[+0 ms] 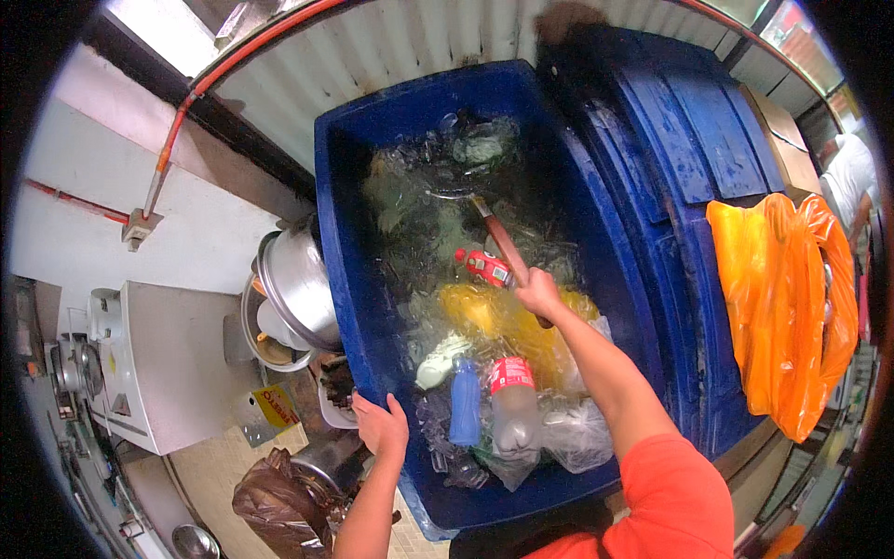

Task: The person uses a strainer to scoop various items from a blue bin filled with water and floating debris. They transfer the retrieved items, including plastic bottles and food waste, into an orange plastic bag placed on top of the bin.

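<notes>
My right hand [540, 296] is wrapped round the brown handle of a tool [500, 233], which points forward into a large blue bin [337, 270]. The tool's far end has a thin curved metal edge lying among clear plastic; its full shape is hidden. Beside the bin's near-left rim, my left hand [382, 427] is open and holds nothing. Below the right hand lie a red-labelled clear bottle [516, 410], a blue bottle [465, 402] and a white bottle [441, 361]. A smaller bottle with a red label [486, 266] lies right by the handle, near yellow plastic [473, 309].
Blue lids or panels [689, 130] stand along the bin's right side, with an orange plastic bag [778, 298] over them. Large metal pots [303, 289] and a dark brown bag [279, 498] are on the left. A person [849, 177] is at the far right.
</notes>
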Tool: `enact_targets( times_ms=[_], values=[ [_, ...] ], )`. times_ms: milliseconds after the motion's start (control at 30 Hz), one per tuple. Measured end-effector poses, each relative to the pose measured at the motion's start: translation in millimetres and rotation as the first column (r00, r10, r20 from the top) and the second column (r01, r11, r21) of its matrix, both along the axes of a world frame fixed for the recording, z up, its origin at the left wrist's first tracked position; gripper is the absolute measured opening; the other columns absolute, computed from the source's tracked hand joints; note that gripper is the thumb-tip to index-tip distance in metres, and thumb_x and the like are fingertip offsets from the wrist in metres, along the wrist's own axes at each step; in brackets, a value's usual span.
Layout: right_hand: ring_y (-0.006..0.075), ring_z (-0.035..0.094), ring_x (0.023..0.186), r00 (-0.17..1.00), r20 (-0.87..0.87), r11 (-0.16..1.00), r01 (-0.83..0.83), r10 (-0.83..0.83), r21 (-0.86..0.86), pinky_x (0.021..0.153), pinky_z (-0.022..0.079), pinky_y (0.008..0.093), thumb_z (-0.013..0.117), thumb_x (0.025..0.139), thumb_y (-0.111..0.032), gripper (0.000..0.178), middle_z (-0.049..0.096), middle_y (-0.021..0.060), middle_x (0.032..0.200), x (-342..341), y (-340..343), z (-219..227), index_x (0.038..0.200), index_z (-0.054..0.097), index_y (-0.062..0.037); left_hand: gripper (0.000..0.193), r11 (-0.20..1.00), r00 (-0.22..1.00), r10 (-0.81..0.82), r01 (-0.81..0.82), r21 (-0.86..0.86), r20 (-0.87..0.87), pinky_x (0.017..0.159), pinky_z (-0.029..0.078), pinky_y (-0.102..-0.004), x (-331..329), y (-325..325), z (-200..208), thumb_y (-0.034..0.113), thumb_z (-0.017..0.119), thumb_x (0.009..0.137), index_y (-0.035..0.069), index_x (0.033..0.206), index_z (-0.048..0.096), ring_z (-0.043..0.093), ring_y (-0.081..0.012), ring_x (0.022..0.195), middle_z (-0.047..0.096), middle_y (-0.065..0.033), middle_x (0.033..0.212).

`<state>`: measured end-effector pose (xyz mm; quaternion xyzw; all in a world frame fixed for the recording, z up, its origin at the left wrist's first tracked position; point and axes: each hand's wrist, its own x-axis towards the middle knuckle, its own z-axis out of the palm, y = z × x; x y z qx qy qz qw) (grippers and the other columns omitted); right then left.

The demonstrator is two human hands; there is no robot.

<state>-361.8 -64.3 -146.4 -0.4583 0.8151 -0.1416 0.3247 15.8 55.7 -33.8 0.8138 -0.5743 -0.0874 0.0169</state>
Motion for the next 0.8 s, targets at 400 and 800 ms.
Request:
enact_targets(
  times_ms=[400,800],
  values=[
    [0.0468,0.070,0.091,0.989,-0.113,0.994,-0.087,0.095,0.071,0.083,0.056,0.0542,0.076,0.078,-0.020,0.043,0.070,0.0301,0.095,-11,-5,15,0.109,0.060,0.0047,0.061,0.602,0.701,-0.711,0.568,-0.561,-0.053,0.108,0.037,-0.0661,-73,-22,16,0.015,0.071,0.081,0.010,0.138,0.049,0.045,-0.0464,0.131,0.049,-0.0206,0.134],
    [0.0473,0.070,0.083,0.989,-0.076,0.992,-0.123,0.124,0.020,0.078,0.056,0.0552,0.078,0.079,-0.021,0.043,0.071,0.0284,0.086,6,7,4,0.107,0.054,0.0008,0.055,0.942,0.465,0.238,0.103,0.319,-0.853,0.071,0.057,-0.0416,-277,-261,-173,0.037,0.086,0.079,-0.007,0.104,0.064,0.071,-0.0276,0.075,0.073,-0.0163,0.092]
  ],
)
